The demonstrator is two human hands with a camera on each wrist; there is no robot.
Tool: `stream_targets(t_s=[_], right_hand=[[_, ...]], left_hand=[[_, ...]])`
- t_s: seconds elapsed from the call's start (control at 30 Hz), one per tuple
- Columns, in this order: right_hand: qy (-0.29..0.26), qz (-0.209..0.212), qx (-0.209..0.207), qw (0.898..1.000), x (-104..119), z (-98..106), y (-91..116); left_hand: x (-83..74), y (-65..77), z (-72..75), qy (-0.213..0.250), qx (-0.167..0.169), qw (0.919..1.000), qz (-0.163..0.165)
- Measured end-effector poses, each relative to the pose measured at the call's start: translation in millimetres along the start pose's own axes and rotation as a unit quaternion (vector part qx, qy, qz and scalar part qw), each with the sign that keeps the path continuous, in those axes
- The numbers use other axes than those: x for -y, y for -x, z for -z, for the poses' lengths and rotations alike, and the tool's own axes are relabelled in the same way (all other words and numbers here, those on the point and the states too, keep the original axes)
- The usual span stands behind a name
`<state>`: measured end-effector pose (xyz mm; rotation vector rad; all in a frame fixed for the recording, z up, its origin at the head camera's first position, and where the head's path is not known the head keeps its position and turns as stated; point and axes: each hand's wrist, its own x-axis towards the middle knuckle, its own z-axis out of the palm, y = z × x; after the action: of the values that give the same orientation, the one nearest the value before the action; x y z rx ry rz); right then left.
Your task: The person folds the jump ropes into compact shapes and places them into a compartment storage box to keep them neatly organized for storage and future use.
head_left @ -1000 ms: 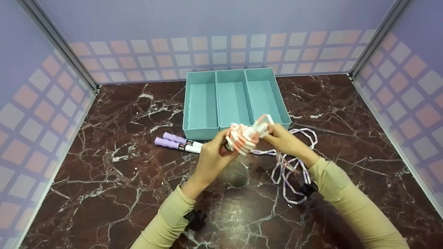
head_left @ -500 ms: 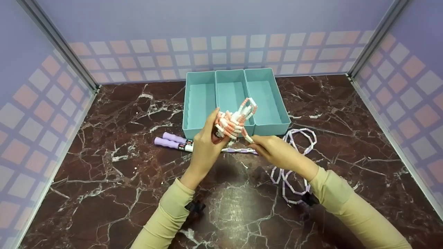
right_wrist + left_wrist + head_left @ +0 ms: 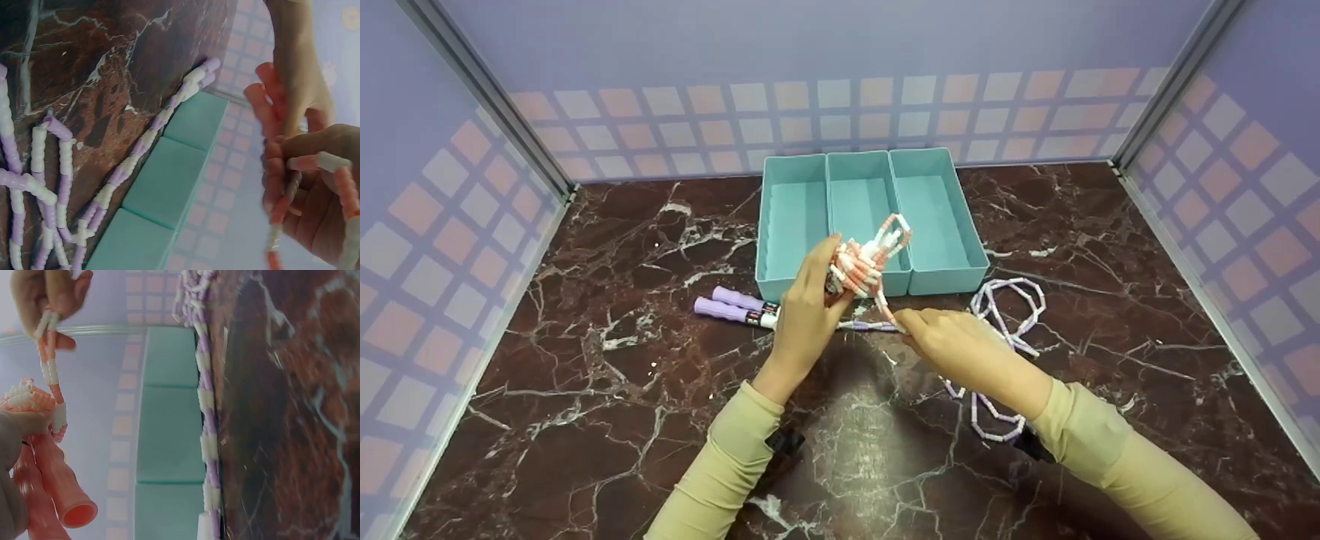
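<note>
My left hand (image 3: 802, 307) grips a pink-and-white beaded jump rope (image 3: 856, 268), whose beads are wound into a thick bundle. Two pink handles (image 3: 59, 486) stick out below that hand in the left wrist view. My right hand (image 3: 956, 345) pinches a doubled strand (image 3: 49, 363) of the same rope, pulled taut from the bundle. A small beaded loop (image 3: 901, 221) juts out of the bundle's top. On the table beneath lies a second jump rope, with purple handles (image 3: 727, 310) at the left and purple-and-white beads (image 3: 1024, 283) at the right; my hands hide part of it.
Behind my hands stand three teal bins (image 3: 949, 279) side by side on the dark marbled table (image 3: 645, 435). Purple walls (image 3: 840, 45) with a checked band enclose the back and both sides.
The bundle and left hand have shifted left and slightly up. My right hand has come down from the bundle's end to a strand below it, drawing that strand toward the lower right.
</note>
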<state>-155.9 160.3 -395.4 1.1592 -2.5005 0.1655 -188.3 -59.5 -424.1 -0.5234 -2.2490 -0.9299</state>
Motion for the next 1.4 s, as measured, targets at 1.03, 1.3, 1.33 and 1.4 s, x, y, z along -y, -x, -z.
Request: stream_targets(t_s=[1.03, 1.3, 1.33, 1.4], right_hand=[[-0.035, 0.055, 0.076, 0.995, -9.9, 56.5, -18.1], [-0.143, 0.062, 0.013, 0.988, -39.3, 55.4, -33.8], [-0.168, 0.06, 0.013, 0.984, -43.3, 53.1, -34.7], [-0.225, 0.053, 0.017, 0.973, -50.9, 47.8, -35.6]], left_hand=[[7.8, 22.9, -24.4, -0.235, 0.149, 0.9439, -0.177], [-13.1, 27.6, -18.2, -0.093, 0.262, 0.9381, -0.207], [-14.5, 28.0, -16.3, -0.082, 0.271, 0.936, -0.21], [-16.4, 29.2, -12.2, -0.056, 0.287, 0.9336, -0.207]])
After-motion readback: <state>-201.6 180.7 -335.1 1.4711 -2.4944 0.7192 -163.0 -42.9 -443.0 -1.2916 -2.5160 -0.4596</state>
